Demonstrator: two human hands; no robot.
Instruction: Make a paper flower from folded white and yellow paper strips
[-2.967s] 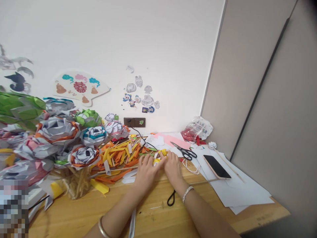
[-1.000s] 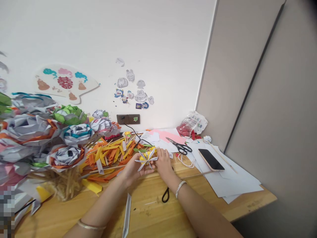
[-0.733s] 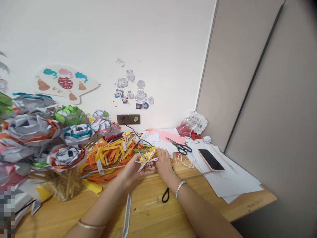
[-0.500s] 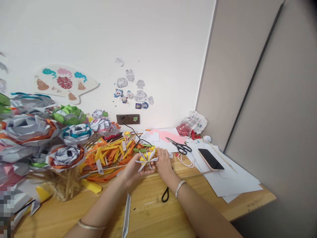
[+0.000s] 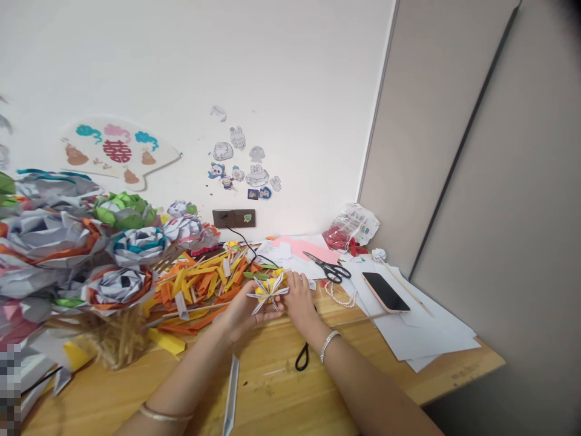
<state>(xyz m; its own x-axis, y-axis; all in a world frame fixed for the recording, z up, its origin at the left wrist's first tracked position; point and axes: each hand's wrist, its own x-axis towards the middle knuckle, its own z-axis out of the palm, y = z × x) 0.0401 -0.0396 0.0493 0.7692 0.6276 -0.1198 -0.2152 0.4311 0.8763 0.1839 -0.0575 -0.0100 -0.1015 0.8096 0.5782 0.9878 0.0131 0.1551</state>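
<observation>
Over the middle of the table, a small folded-paper flower [image 5: 270, 295] with a yellow centre and white, dark-edged petals sits between my hands. My left hand [image 5: 245, 312] supports it from the left, fingers curled beneath it. My right hand [image 5: 299, 298] closes on its right side, with the fingertips partly hidden behind the fingers and petals. A thin wooden stick [image 5: 376, 316] shows to the right of my right wrist; whether it joins the flower cannot be seen. Below my hands lie a folded white paper strip [image 5: 231, 393] and a black loop handle [image 5: 302, 357], partly covered by my right arm.
Large paper flowers [image 5: 122, 284] crowd the left side. Orange and yellow paper strips [image 5: 200, 278] are heaped behind my left hand. Black-handled scissors [image 5: 333, 270], a bead string [image 5: 340, 295], a phone [image 5: 385, 292] and white sheets [image 5: 436, 345] lie at the right. A wall rises behind.
The view has shifted very slightly. Both hands keep almost the same hold on the paper flower, and nothing on the table has visibly moved.
</observation>
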